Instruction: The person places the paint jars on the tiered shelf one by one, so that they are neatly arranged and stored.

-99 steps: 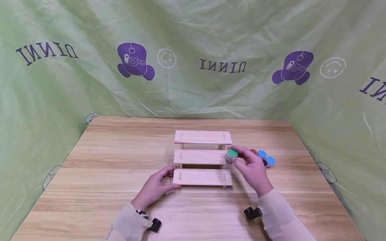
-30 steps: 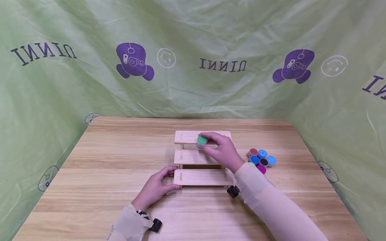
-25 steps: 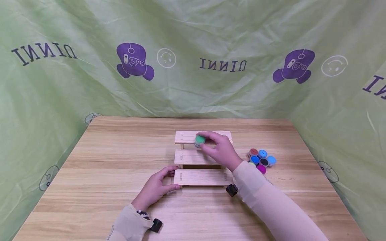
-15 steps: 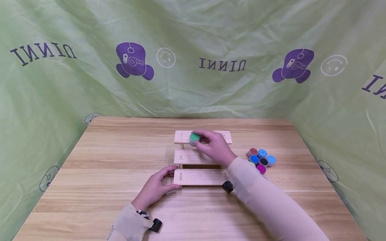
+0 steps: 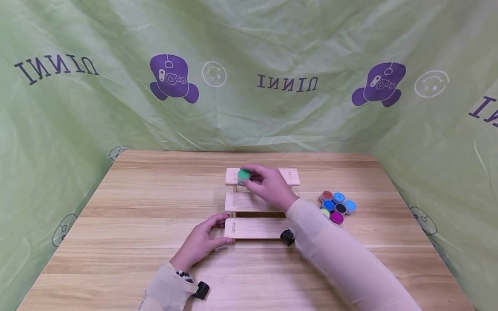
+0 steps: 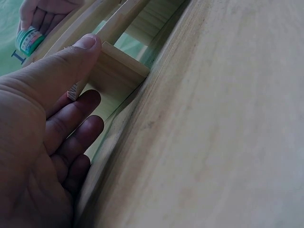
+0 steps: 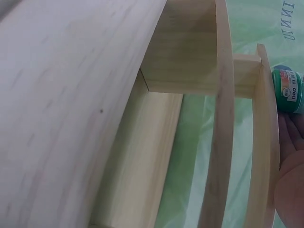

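A stepped wooden rack [image 5: 254, 227] with three shelves stands on the table. My left hand [image 5: 200, 243] holds the left end of its lowest shelf; in the left wrist view the thumb [image 6: 71, 64] lies along the edge, other fingers curled below. With thumb and fingers my right hand [image 5: 270, 186] pinches a small green paint jar [image 5: 244, 175] at the left end of the top shelf. In the right wrist view the labelled jar [image 7: 287, 90] is upright beside the top board; whether it touches the board I cannot tell. The right hand covers part of the upper shelves.
Right of the rack several paint jars stand in a cluster, among them a brown one [image 5: 327, 196], a black one [image 5: 340, 208] and a magenta one [image 5: 336, 218]. A green printed cloth [image 5: 249, 116] closes off the back and sides of the wooden table [image 5: 116, 268].
The right hand has carried the green paint jar from the right end of the middle shelf leftward and back to the top shelf's left end. The left hand has stayed on the lowest shelf.
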Available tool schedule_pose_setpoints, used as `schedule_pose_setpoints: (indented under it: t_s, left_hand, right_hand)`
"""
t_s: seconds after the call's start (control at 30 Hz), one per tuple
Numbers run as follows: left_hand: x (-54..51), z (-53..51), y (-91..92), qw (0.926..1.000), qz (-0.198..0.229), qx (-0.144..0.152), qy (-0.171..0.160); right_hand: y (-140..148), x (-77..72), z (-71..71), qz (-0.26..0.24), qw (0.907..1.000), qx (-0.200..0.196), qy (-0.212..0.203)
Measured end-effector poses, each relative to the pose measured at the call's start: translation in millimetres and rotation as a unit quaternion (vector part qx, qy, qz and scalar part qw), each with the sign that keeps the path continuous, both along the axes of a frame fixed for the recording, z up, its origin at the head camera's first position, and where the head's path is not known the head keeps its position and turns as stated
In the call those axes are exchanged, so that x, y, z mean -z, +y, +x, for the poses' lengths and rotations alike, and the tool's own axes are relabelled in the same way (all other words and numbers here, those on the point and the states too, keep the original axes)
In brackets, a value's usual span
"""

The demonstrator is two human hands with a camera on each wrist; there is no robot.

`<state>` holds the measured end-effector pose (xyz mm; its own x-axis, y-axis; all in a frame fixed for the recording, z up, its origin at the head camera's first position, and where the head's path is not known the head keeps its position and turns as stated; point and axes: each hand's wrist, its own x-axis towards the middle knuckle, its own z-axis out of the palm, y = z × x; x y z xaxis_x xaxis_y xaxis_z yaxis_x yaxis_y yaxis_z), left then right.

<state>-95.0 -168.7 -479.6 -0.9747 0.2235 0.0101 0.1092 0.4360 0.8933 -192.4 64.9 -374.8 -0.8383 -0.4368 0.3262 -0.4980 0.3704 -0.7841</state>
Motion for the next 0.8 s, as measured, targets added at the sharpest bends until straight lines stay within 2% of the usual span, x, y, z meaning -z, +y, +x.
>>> schedule_pose_setpoints:
  t_s: [0.5, 0.8]
  left_hand:
    - [-0.5, 0.4, 0.5, 1.0, -0.001, 0.001, 0.002]
    - [-1.4, 1.5, -0.4, 1.0, -0.003, 0.001, 0.004]
  right_hand:
    - [-13.9, -5.9, -7.1, 0.024, 0.9993, 0.002, -0.03]
    - [-18.0, -10.1, -9.5, 0.028, 0.9971, 0.008, -0.07]
